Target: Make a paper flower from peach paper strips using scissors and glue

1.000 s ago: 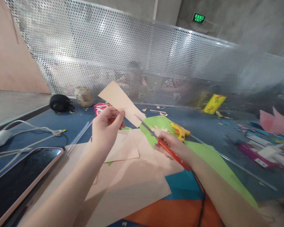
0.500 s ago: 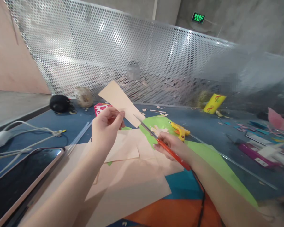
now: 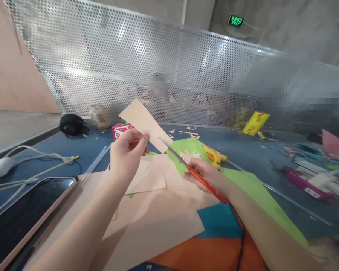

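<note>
My left hand [image 3: 128,150] pinches the lower left edge of a cream paper strip [image 3: 147,122], held tilted above the table. In my right hand [image 3: 206,173] is a pair of scissors with red handles [image 3: 205,182]. The blades lie at the strip's lower right end, pointing up and left; whether they are parted I cannot tell. Below my hands several cream paper sheets [image 3: 158,214] overlap. A green sheet [image 3: 243,184] runs under my right forearm, with a cream paper cut-out with a notched edge [image 3: 190,155] on it.
A yellow glue gun [image 3: 215,155] lies beyond my right hand. A phone or tablet [image 3: 31,214] and white cables [image 3: 31,156] are at left. A purple power strip [image 3: 307,184] sits at right. A perforated metal screen [image 3: 115,56] borders the back, with a person behind it.
Almost nothing differs. The paper strip's upper end has shifted slightly right and down, while both hands and the scissors stay nearly where they were.
</note>
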`<state>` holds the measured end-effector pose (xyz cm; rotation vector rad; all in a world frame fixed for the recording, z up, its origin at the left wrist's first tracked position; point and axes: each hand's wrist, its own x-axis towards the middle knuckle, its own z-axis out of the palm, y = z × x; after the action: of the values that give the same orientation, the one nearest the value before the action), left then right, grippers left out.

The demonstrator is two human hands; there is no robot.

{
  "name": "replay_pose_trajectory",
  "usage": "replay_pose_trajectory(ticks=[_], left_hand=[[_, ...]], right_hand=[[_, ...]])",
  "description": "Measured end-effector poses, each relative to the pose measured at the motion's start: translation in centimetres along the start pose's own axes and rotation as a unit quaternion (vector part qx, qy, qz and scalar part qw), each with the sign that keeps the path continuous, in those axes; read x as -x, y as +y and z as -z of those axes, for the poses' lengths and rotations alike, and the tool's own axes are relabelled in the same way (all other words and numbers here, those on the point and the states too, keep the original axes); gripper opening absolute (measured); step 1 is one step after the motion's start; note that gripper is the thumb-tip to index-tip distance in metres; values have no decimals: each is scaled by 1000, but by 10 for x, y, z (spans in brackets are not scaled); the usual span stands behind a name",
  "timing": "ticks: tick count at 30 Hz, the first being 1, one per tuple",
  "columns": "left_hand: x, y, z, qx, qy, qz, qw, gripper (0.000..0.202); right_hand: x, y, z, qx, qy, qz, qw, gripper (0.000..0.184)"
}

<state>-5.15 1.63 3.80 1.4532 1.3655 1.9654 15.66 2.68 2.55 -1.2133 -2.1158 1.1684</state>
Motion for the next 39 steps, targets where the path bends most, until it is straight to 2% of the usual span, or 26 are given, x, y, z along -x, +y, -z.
replay_pose_trajectory(ticks=[7, 17, 39], left_hand=[[3, -1, 0, -16, -9, -3, 1000, 12], [3, 1, -1, -35, -2, -2, 999, 11], [7, 2, -2, -60, -18, -2, 998, 14]], right_hand=[[-5, 11, -3, 10, 13, 24, 1000, 30], [3, -9, 1, 8, -11, -20, 1000, 33], [2, -8, 0, 36, 8, -19, 999, 33]])
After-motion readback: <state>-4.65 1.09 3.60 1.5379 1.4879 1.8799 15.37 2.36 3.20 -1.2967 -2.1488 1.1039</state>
